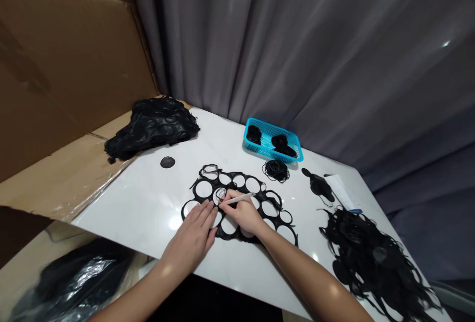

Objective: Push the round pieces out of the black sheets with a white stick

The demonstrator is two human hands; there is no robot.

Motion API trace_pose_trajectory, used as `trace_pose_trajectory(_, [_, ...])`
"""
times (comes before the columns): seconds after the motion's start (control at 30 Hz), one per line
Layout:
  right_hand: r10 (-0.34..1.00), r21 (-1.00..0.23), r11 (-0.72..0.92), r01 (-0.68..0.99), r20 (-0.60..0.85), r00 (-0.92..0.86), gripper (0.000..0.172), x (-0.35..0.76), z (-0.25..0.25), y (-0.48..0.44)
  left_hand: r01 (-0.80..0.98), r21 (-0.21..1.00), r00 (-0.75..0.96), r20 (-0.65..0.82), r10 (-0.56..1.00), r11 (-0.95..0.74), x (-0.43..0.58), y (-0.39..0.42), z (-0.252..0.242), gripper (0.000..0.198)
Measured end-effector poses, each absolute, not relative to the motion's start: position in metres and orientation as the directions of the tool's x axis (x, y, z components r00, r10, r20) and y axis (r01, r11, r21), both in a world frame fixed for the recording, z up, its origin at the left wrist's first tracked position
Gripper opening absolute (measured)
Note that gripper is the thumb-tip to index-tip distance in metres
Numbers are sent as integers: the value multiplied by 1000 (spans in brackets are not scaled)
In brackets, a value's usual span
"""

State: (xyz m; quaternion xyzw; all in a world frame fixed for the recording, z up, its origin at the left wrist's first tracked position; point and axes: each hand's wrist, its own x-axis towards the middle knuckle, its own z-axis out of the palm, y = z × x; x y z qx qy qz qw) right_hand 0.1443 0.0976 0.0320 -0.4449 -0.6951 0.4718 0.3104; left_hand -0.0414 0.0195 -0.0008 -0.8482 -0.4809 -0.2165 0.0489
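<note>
A black sheet point(212, 201) full of round holes lies flat on the white table. My left hand point(198, 223) rests on its left part, fingers stretched out flat and close together. My right hand point(241, 210) grips a slim, pale pen-like tool point(239, 198) between thumb and fingers. The tool's working tip is near a hole just beyond my left fingertips, where a thin black ring-like strip point(220, 192) shows. What kind of tool it is, I cannot make out.
A blue basket point(272, 150) holding black pieces stands at the back, a coil of black rings point(276, 169) before it. Black scraps point(371, 253) heap at right. A folded black bundle point(156, 126) and a black disc point(167, 162) lie left, by a cardboard wall point(67, 55).
</note>
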Motion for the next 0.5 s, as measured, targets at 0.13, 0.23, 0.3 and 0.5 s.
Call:
trace_pose_trajectory(0.13, [910,-917,209,340,55,-411,20,144,30,96,839,114,440,431,788,-532,-41,20,-2,42])
trace_pose_trajectory(0.23, [920,-927,173,332,32,-391,18,144,29,95,843,95,441,443,781,-530,-40,20,-1,41])
trace_pose_trajectory(0.3, [920,-931,161,329,21,-391,17,145,28,96,842,85,446,445,777,-532,-40,20,0,41])
trace_pose_trajectory(0.5, [898,-881,280,382,101,-427,20,145,29,95,844,65,452,447,772,-532,-40,20,1,41])
